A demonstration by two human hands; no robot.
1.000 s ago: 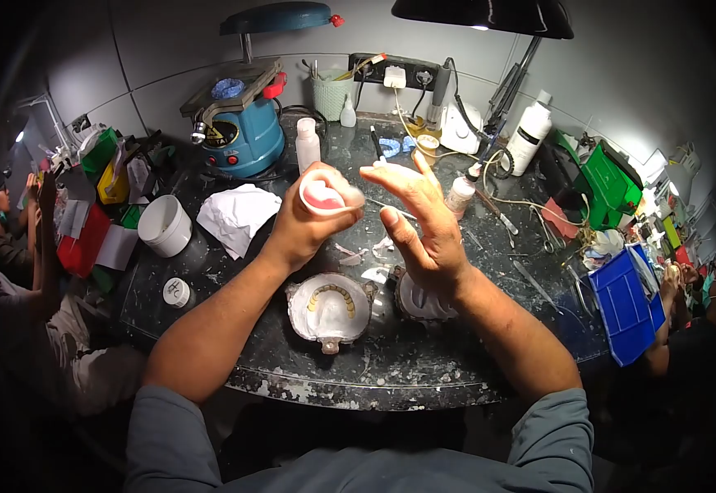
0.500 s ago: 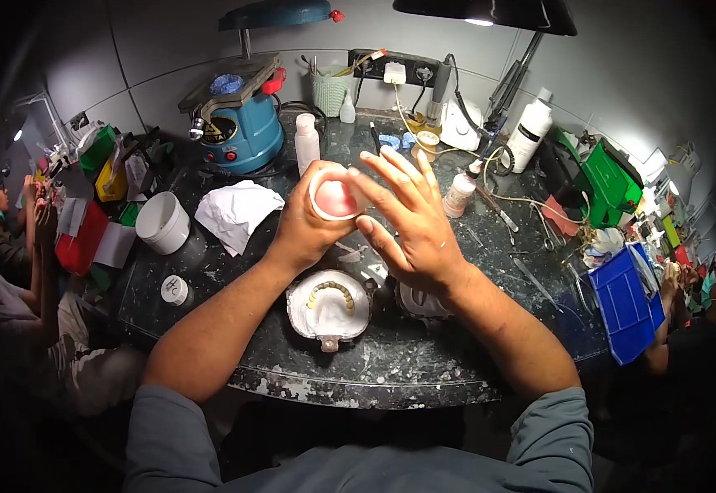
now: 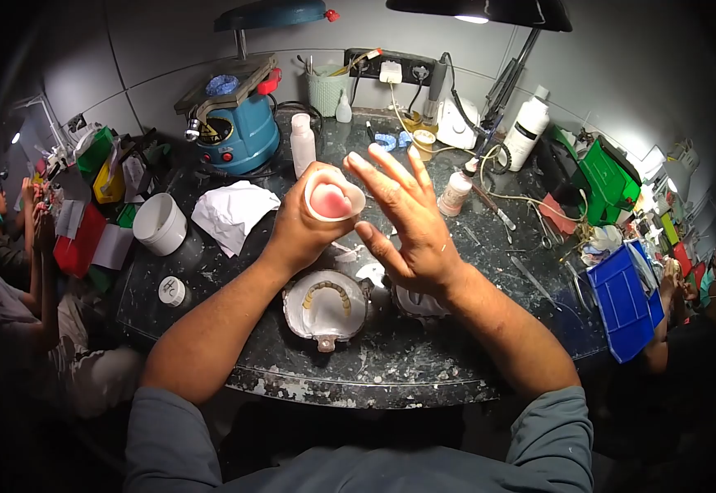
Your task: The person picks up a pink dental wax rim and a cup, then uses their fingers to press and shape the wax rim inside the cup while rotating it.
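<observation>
My left hand (image 3: 296, 226) is wrapped round a pale, flexible cup (image 3: 358, 200) with pink material (image 3: 330, 200) inside; its rim looks squeezed out of round. To the right of the cup, my right hand (image 3: 411, 222) is raised with fingers spread, holding nothing. Below the hands lies a round white mould (image 3: 302, 322) bearing an arc of tooth-shaped pieces (image 3: 327, 293). A second white mould (image 3: 420, 304) is partly hidden under my right hand and wrist.
Around the dark bench (image 3: 374, 384) stand a blue machine (image 3: 239, 138), white tub (image 3: 161, 224), crumpled white cloth (image 3: 234, 214), pink bottle (image 3: 303, 144), dropper bottle (image 3: 455, 194), white bottle (image 3: 524, 131), metal tools and a blue tray (image 3: 623, 304). People sit at both sides.
The cup's rim has gone from round to pinched, and the pink material shows more. My right hand's fingers have moved slightly away from the rim. The view has shifted a little.
</observation>
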